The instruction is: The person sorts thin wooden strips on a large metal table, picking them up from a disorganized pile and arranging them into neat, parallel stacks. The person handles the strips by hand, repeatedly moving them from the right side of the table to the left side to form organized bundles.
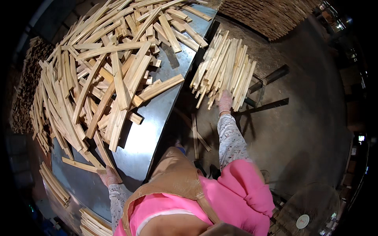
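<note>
A large jumbled heap of pale wooden strips (118,84) covers much of the metal table (147,137) on my left. My left hand (109,176) is low at the near edge of that heap, closed on the end of a wooden strip (103,149). My right arm reaches forward past the table's edge. There my right hand (225,101) is closed at the near end of a wooden strip (229,74), on top of a stack of wooden strips (210,65). These lie roughly side by side on a low stand, pointing away from me. My fingers partly hide both gripped ends.
Dark legs of the stand (271,104) jut out to the right. A few strips (195,135) lie on the floor beside the table. Smaller bundles (54,185) sit at the lower left. A big timber stack (271,15) stands at the back, and a fan (305,214) at lower right.
</note>
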`<action>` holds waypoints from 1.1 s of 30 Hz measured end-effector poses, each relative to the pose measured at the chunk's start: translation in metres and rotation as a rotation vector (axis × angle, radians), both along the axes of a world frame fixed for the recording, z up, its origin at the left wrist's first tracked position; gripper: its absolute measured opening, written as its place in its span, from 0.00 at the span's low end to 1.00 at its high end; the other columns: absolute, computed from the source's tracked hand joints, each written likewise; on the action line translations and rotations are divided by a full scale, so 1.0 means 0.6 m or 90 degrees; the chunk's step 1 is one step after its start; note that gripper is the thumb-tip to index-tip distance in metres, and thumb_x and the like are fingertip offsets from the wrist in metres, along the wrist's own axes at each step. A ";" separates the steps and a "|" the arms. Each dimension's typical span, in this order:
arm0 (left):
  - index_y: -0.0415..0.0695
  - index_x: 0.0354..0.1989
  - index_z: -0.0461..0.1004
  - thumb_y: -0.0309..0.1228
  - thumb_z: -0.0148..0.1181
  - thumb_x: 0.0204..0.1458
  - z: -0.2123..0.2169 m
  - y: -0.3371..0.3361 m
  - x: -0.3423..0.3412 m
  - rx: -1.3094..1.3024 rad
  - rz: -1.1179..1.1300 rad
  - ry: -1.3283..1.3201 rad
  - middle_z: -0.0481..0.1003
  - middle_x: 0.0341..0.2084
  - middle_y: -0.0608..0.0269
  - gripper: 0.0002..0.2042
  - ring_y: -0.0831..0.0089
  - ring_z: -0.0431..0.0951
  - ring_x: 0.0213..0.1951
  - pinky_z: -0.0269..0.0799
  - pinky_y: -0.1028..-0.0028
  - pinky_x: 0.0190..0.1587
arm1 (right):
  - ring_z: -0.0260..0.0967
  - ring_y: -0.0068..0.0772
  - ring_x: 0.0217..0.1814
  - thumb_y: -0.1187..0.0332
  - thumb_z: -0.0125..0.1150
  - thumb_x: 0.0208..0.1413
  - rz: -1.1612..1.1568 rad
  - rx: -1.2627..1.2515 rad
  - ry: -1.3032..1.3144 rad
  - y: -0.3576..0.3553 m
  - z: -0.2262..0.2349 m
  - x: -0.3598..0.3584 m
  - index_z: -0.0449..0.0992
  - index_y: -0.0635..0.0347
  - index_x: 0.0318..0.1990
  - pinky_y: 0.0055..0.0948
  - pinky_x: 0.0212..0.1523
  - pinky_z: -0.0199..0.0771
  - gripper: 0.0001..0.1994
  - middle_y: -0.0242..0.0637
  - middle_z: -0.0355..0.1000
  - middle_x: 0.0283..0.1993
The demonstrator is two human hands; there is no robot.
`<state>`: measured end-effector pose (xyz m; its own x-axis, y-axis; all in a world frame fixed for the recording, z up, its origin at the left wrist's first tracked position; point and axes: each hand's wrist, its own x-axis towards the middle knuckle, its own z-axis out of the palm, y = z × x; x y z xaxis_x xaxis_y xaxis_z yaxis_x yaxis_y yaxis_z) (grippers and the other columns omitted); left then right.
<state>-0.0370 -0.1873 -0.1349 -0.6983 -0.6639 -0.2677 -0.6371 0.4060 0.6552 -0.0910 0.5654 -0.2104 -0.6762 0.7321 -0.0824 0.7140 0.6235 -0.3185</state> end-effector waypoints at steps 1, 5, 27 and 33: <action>0.37 0.81 0.46 0.39 0.67 0.61 0.017 0.010 -0.003 0.020 0.019 -0.003 0.67 0.68 0.48 0.46 0.61 0.75 0.60 0.73 0.68 0.63 | 0.70 0.60 0.64 0.62 0.77 0.49 0.009 0.036 0.013 -0.010 -0.016 -0.020 0.72 0.63 0.59 0.48 0.65 0.73 0.31 0.56 0.74 0.59; 0.38 0.81 0.46 0.35 0.67 0.62 0.020 -0.004 0.032 -0.032 0.020 0.021 0.71 0.63 0.49 0.44 0.64 0.78 0.55 0.76 0.70 0.58 | 0.70 0.58 0.67 0.59 0.48 0.70 -0.179 -0.223 0.195 -0.052 -0.062 -0.129 0.74 0.64 0.64 0.46 0.69 0.67 0.23 0.57 0.74 0.65; 0.40 0.57 0.69 0.34 0.55 0.64 0.118 -0.168 0.106 0.174 0.247 0.230 0.76 0.29 0.63 0.17 0.74 0.77 0.27 0.76 0.71 0.29 | 0.77 0.48 0.60 0.62 0.60 0.67 0.641 -0.547 0.046 -0.871 0.307 -0.047 0.76 0.60 0.67 0.37 0.69 0.69 0.24 0.47 0.76 0.67; 0.41 0.56 0.69 0.36 0.56 0.67 0.084 -0.268 0.133 0.442 0.341 0.374 0.74 0.31 0.61 0.15 0.72 0.76 0.24 0.77 0.69 0.26 | 0.75 0.60 0.58 0.54 0.64 0.61 1.039 -0.057 0.018 -1.306 0.216 -0.038 0.67 0.60 0.72 0.48 0.59 0.76 0.34 0.57 0.79 0.54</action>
<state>0.0427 -0.3479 -0.0846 -0.5022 -0.7546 -0.4222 -0.1287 -0.4176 0.8995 -0.1136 -0.2182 -0.0806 -0.6862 -0.7251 -0.0577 -0.6518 0.6482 -0.3938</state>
